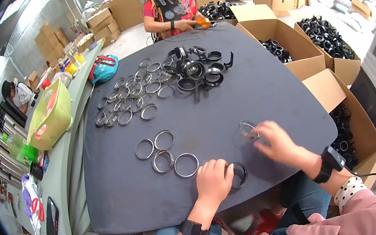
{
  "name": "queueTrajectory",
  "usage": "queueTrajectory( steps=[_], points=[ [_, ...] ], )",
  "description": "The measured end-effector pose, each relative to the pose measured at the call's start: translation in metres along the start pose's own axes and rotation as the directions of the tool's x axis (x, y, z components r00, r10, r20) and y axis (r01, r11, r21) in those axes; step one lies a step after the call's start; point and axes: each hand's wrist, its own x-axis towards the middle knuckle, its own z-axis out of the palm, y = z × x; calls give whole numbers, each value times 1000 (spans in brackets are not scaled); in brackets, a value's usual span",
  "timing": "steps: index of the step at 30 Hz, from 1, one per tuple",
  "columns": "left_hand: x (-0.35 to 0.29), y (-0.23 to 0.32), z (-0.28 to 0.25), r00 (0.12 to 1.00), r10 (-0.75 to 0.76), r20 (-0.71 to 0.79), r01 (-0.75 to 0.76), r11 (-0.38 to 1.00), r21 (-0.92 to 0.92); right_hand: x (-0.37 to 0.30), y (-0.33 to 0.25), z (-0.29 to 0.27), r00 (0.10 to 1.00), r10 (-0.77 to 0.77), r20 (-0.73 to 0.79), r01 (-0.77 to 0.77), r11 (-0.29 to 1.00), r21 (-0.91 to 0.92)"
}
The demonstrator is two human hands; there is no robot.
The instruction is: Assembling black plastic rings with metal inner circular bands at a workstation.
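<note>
My left hand (215, 182) is closed on a black ring-shaped clamp (240, 174) near the front edge of the dark table. Its fingers hide part of the clamp. To the right, my right hand (278, 142) is slightly blurred, thumb and fingers apart. Right by its fingertips a thin metal ring (248, 130) stands tilted; whether they touch I cannot tell. Left of my left hand lie several metal rings, among them a silver ring (187, 165) and a doubled-looking ring (162, 162).
Farther back are many metal rings (149, 112) and a heap of black clamps (194, 70). Cardboard boxes (311, 51) of black parts line the right side. A co-worker (171, 9) stands across the table. At left, a green side table (63, 186) holds a yellow basket (56, 111).
</note>
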Motion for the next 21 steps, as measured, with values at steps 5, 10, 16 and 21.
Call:
queueTrajectory(
  steps=[5,10,16,21],
  points=[
    [-5,-5,2,999,1,40,1,999,-36,-20,-42,28,933,-93,346,-12,957,290],
    [5,-22,-23,971,65,-232,-46,995,85,-17,-18,-9,972,-26,232,-72,913,403],
    [0,-39,-40,826,-563,-13,503,726,469,-87,44,-161,873,486,-32,-427,795,431],
    [12,-88,-34,829,-558,-6,484,713,507,-236,79,-274,643,623,-445,-670,739,66]
  ],
)
